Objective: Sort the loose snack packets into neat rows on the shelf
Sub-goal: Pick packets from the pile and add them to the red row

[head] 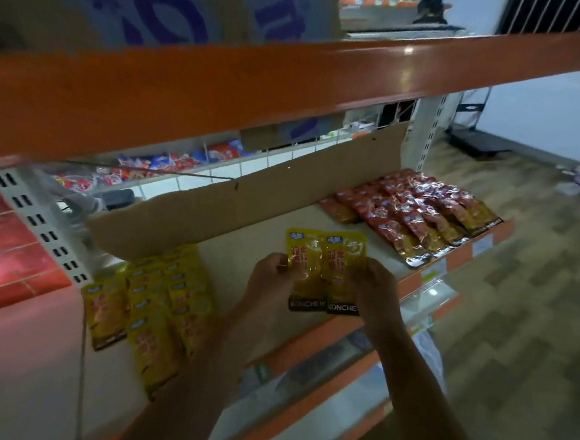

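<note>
Two yellow snack packets lie side by side over the middle of the pale shelf (246,240). My left hand (271,277) grips the left edge of the left yellow packet (304,265). My right hand (373,287) grips the right edge of the right yellow packet (342,264). Both packets show black bottom strips with white lettering. Overlapping rows of yellow packets (159,300) fill the shelf's left part. Rows of red packets (416,211) cover its right end.
A brown cardboard sheet (249,196) stands along the back of the shelf. An orange beam (291,79) of the upper shelf runs overhead. A white slotted upright (38,222) stands at left. Lower orange-edged shelves (340,371) sit below, and tiled floor lies to the right.
</note>
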`<move>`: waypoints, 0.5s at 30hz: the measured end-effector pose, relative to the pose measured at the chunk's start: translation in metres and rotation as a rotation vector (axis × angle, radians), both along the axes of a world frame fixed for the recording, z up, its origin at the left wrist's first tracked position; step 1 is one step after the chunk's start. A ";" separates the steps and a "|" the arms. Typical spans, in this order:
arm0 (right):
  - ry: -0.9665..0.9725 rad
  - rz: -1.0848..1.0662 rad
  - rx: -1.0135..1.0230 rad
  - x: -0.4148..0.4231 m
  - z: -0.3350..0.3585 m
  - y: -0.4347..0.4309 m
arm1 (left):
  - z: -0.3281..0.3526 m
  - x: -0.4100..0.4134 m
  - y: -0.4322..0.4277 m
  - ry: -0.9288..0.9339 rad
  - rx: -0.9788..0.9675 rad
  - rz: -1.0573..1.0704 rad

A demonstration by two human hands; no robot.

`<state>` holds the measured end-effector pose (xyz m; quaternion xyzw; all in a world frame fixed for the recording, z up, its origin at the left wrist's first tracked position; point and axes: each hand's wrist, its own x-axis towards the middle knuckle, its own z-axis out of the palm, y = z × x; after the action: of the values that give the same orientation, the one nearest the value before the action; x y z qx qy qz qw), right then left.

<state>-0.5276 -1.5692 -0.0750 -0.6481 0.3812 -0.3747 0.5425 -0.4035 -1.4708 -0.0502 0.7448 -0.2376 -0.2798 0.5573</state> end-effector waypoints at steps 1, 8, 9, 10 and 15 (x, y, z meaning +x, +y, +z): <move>-0.009 -0.019 0.010 -0.001 -0.001 -0.013 | 0.000 0.000 -0.014 0.012 -0.002 -0.020; -0.007 -0.090 0.018 0.003 -0.001 -0.077 | -0.009 0.015 -0.086 -0.006 0.028 -0.062; -0.008 -0.092 0.024 0.003 -0.003 -0.085 | -0.011 0.017 -0.094 -0.015 0.036 -0.053; -0.009 -0.097 0.026 0.004 -0.004 -0.092 | -0.013 0.019 -0.101 -0.017 0.036 -0.037; 0.000 -0.094 0.006 0.010 -0.004 -0.138 | -0.027 0.025 -0.140 -0.015 0.054 0.102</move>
<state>-0.5180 -1.7070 -0.0792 -0.6279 0.4124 -0.3986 0.5261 -0.3787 -1.6106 -0.0774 0.7728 -0.1958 -0.2519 0.5486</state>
